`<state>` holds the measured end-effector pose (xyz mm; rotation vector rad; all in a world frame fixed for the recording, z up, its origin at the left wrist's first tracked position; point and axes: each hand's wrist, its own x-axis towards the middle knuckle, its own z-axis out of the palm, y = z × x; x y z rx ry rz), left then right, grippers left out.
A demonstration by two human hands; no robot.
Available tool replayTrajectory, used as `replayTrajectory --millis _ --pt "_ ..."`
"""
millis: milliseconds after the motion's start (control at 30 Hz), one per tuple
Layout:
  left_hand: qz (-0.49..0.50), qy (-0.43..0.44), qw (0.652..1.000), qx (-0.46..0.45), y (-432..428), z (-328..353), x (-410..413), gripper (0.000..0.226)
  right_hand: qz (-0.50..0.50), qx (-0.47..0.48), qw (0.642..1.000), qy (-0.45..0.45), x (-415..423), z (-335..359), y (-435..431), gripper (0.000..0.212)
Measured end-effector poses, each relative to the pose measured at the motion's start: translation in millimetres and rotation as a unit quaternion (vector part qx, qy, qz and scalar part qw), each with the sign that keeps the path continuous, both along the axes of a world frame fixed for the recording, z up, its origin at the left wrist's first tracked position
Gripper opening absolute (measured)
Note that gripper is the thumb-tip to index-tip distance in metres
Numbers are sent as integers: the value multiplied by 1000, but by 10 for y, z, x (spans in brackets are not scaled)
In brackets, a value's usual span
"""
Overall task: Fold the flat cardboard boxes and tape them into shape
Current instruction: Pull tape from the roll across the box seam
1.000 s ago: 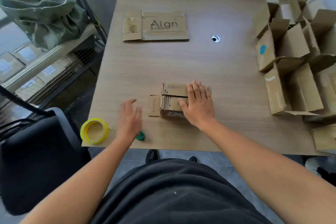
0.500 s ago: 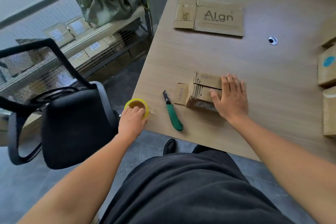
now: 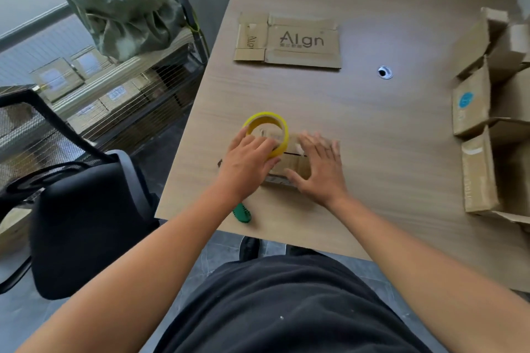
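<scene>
Left hand (image 3: 247, 163) grips the yellow tape roll (image 3: 266, 117); right hand (image 3: 321, 170) (fingers flat) presses the small cardboard box (image 3: 295, 165)

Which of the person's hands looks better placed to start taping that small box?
Left, probably: the left hand grips the yellow tape roll right over the small box, while the right hand lies flat on the box, apparently steadying it.

From my feed: black garment (image 3: 286, 309) over the torso, a few pale specks on it; forearms (image 3: 149, 264) bare; black shoe (image 3: 249, 248); possibly a thin ring on the right hand (image 3: 321, 172).
</scene>
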<state>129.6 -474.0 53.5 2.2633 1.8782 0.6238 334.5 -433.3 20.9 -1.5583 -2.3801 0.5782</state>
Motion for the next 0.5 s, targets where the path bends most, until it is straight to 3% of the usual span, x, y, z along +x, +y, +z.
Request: replayTrajectory --millis 100,233,367,500 --pt "-20 30 998 -52 106 -117 220 23 -18 -17 995 101 55 59 35 62" --pt "-1 43 999 -21 123 -246 272 19 -100 -9 971 217 99 52 88 18" --pt "-1 57 998 -8 159 -259 285 22 -127 -20 965 230 85 38 96 6" --pt "4 67 998 4 211 -240 315 33 -93 -73 960 255 178 151 143 8"
